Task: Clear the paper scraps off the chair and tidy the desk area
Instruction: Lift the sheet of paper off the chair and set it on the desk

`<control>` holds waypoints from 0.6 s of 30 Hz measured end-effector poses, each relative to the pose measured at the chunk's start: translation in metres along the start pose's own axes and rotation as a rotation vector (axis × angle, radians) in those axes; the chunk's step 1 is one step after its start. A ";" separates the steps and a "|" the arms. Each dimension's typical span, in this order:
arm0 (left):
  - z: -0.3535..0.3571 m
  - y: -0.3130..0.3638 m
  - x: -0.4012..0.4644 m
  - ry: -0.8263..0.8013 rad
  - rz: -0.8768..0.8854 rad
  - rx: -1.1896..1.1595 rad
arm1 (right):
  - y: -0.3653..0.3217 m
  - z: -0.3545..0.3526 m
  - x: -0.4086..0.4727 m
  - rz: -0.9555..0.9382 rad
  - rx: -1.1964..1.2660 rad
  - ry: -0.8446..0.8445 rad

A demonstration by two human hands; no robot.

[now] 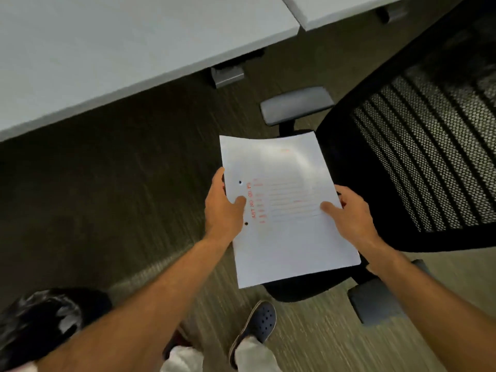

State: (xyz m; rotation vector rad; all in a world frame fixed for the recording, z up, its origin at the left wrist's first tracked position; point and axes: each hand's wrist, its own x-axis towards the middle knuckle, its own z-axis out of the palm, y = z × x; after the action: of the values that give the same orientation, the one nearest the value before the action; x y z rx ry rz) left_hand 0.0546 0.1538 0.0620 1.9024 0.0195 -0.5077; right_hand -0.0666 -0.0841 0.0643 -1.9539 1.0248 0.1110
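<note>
At frame centre, a person's left hand point(224, 208) and right hand point(349, 210) pinched the side edges of a punched sheet of paper point(290, 237), light, limp and probably easily creased, above the mesh-backed office chair point(418, 157).

paper point(290, 210): white sheet, faint red print, two punched holes on left edge | pose: flat, slightly curled at far edge, held above seat | chair point(418, 157): black mesh back, grey armrests, beside white desk point(120, 55)
</note>
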 end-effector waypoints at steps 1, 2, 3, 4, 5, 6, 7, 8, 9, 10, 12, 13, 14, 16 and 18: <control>-0.025 0.018 -0.002 -0.010 0.018 0.007 | -0.025 -0.002 -0.014 -0.022 0.012 -0.008; -0.050 0.035 -0.003 -0.014 0.039 0.016 | -0.050 -0.003 -0.027 -0.047 0.019 -0.019; -0.079 0.056 -0.004 -0.009 0.064 0.029 | -0.080 -0.004 -0.042 -0.075 0.026 -0.030; -0.109 0.077 -0.006 -0.002 0.086 0.044 | -0.111 -0.004 -0.057 -0.103 0.033 -0.040; -0.138 0.098 -0.008 0.005 0.106 0.059 | -0.141 -0.004 -0.071 -0.131 0.042 -0.044; -0.167 0.118 -0.009 0.013 0.129 0.070 | -0.173 -0.002 -0.084 -0.160 0.050 -0.050; -0.196 0.136 -0.010 0.023 0.148 0.079 | -0.204 0.000 -0.096 -0.183 0.057 -0.057; -0.224 0.153 -0.011 0.033 0.160 0.088 | -0.234 0.002 -0.108 -0.201 0.073 -0.067; -0.250 0.168 -0.013 0.048 0.173 0.097 | -0.262 0.005 -0.119 -0.210 0.100 -0.074; -0.274 0.181 -0.014 0.066 0.187 0.105 | -0.288 0.008 -0.128 -0.216 0.123 -0.083; -0.322 0.206 -0.017 0.096 0.221 0.114 | -0.337 0.014 -0.145 -0.231 0.155 -0.113; -0.344 0.217 -0.017 0.106 0.242 0.120 | -0.359 0.017 -0.152 -0.235 0.176 -0.130; -0.366 0.226 -0.017 0.114 0.264 0.129 | -0.380 0.021 -0.157 -0.237 0.195 -0.144; -0.407 0.240 -0.015 0.137 0.289 0.138 | -0.422 0.033 -0.165 -0.261 0.217 -0.170; -0.441 0.251 -0.008 0.162 0.286 0.134 | -0.459 0.044 -0.171 -0.305 0.231 -0.189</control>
State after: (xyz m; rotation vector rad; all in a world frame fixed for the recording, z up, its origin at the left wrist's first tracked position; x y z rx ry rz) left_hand 0.2585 0.4532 0.4178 2.0311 -0.1824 -0.1644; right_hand 0.1545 0.1698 0.4226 -1.8244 0.5821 0.0057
